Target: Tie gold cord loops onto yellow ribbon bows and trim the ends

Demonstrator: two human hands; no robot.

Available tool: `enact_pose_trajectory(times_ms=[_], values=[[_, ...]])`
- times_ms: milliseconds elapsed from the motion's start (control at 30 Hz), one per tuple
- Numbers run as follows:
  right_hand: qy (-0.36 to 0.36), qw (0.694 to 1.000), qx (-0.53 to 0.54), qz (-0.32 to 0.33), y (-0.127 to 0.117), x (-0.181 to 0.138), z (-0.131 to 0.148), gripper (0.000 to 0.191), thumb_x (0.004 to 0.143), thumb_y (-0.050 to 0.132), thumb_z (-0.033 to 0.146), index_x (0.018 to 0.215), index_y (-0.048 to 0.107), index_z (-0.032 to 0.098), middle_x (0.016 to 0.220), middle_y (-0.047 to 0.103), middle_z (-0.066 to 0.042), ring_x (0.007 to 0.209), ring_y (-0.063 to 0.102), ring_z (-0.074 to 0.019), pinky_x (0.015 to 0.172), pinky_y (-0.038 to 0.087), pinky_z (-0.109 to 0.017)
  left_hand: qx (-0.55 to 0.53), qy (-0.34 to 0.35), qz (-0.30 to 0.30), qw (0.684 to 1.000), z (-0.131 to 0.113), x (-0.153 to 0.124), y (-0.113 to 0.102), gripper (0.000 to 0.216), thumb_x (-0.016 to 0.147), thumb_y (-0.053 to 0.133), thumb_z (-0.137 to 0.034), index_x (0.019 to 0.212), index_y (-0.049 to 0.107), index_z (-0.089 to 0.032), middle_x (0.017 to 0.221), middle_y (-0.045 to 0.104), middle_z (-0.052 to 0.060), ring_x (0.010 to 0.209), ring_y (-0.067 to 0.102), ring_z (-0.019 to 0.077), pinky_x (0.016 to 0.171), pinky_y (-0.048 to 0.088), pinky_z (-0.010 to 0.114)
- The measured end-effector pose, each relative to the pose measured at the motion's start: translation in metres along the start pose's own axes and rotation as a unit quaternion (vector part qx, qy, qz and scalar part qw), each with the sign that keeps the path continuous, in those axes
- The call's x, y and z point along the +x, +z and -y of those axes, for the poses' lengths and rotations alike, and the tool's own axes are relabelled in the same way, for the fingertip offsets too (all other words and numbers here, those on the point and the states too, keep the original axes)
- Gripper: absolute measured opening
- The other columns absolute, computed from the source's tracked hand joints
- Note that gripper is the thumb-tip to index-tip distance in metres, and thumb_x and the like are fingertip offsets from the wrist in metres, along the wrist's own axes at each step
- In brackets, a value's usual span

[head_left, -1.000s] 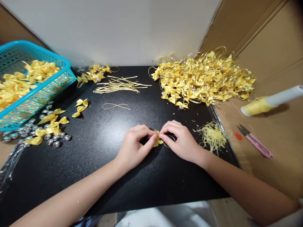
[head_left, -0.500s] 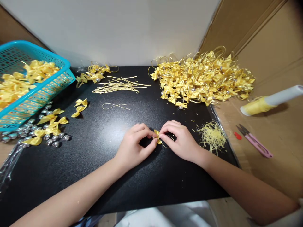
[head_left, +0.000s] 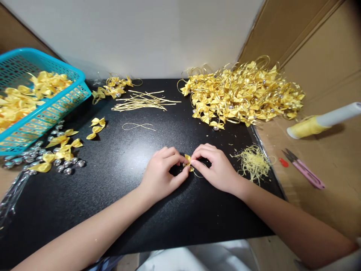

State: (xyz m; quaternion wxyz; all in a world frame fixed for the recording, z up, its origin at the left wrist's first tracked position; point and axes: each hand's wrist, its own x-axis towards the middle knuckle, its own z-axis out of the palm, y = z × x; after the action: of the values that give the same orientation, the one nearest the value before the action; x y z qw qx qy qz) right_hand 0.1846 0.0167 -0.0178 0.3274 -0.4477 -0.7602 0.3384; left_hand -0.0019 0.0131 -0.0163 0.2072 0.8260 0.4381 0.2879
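Between my fingertips, just above the black tabletop, is a small yellow ribbon bow [head_left: 187, 158]. My left hand [head_left: 165, 169] pinches it from the left with thumb and index finger. From the right, the thumb and fingertips of my right hand [head_left: 214, 165] close on the bow's middle, where a thin yellow cord [head_left: 197, 175] curves out below them. Something small and silvery shows by the left fingertips, mostly hidden. Ahead lies a crossed loop of thin cord [head_left: 138, 126], and behind it a bundle of gold strips [head_left: 145, 102].
At left stands a blue basket [head_left: 42, 109] of yellow bows, with silver bells [head_left: 67, 164] and loose bows beside it. Finished-looking bows with gold loops [head_left: 242, 94] are heaped back right. Cord scraps [head_left: 255, 162], pink snips [head_left: 306, 171] and a cord-wrapped tube [head_left: 310, 126] lie right.
Both hands keep their pinch on the bow and have barely shifted. The whole view has moved very slightly.
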Motion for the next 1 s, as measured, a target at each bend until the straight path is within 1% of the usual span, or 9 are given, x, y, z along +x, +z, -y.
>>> enact_pose_trajectory(times_ms=[200, 333, 533, 667, 833, 1000], values=[[0.002, 1.000, 0.001, 0.001, 0.0004, -0.0002, -0.0003, 0.016, 0.088, 0.058, 0.014, 0.074, 0.061, 0.020, 0.078, 0.066, -0.001, 0.079, 0.059, -0.0166, 0.079, 0.043, -0.034, 0.045, 0.017, 0.010, 0.999, 0.0008, 0.0003, -0.0004, 0.011, 0.085, 0.061, -0.025, 0.079, 0.068, -0.018, 0.072, 0.065, 0.003, 0.068, 0.057, 0.0168, 0.063, 0.041, 0.031], [0.001, 1.000, 0.002, 0.001, -0.0004, -0.0002, -0.0002, 0.016, 0.088, 0.058, 0.013, 0.073, 0.060, 0.020, 0.078, 0.065, -0.001, 0.079, 0.059, -0.0165, 0.079, 0.043, -0.034, 0.067, 0.026, 0.017, 0.997, 0.0019, 0.0002, -0.0005, 0.011, 0.086, 0.059, -0.023, 0.080, 0.066, -0.017, 0.074, 0.066, 0.004, 0.069, 0.059, 0.0175, 0.064, 0.041, 0.032], [0.002, 1.000, 0.003, 0.000, -0.0009, -0.0003, -0.0003, 0.015, 0.088, 0.059, 0.013, 0.074, 0.061, 0.019, 0.078, 0.065, -0.001, 0.079, 0.059, -0.0166, 0.079, 0.044, -0.034, 0.026, 0.051, -0.021, 0.998, 0.0025, -0.0012, 0.0021, 0.008, 0.087, 0.060, -0.019, 0.083, 0.066, -0.016, 0.075, 0.068, 0.004, 0.067, 0.060, 0.0151, 0.063, 0.046, 0.028], [-0.003, 1.000, 0.002, -0.004, 0.0000, -0.0004, -0.0005, 0.016, 0.088, 0.059, 0.012, 0.074, 0.061, 0.019, 0.077, 0.065, -0.001, 0.079, 0.059, -0.0163, 0.079, 0.043, -0.034, 0.011, 0.053, -0.048, 0.997, 0.0008, -0.0013, 0.0027, 0.007, 0.086, 0.061, -0.017, 0.082, 0.067, -0.017, 0.075, 0.070, 0.003, 0.068, 0.061, 0.0143, 0.065, 0.048, 0.027], [-0.008, 1.000, 0.004, -0.006, 0.0008, 0.0000, -0.0014, 0.015, 0.087, 0.059, 0.012, 0.074, 0.061, 0.018, 0.077, 0.065, -0.002, 0.078, 0.059, -0.0165, 0.078, 0.044, -0.034, -0.004, 0.054, -0.056, 0.997, -0.0001, -0.0009, 0.0025, 0.004, 0.085, 0.063, -0.015, 0.084, 0.067, -0.016, 0.077, 0.071, 0.003, 0.070, 0.061, 0.0141, 0.067, 0.048, 0.027], [-0.008, 1.000, 0.005, -0.008, 0.0007, 0.0000, -0.0014, 0.015, 0.087, 0.059, 0.012, 0.074, 0.061, 0.019, 0.077, 0.065, -0.002, 0.078, 0.059, -0.0166, 0.078, 0.044, -0.034, -0.006, 0.033, -0.054, 0.998, -0.0005, 0.0000, 0.0018, 0.006, 0.084, 0.065, -0.015, 0.078, 0.064, -0.014, 0.071, 0.068, 0.003, 0.067, 0.058, 0.0140, 0.064, 0.046, 0.026]])
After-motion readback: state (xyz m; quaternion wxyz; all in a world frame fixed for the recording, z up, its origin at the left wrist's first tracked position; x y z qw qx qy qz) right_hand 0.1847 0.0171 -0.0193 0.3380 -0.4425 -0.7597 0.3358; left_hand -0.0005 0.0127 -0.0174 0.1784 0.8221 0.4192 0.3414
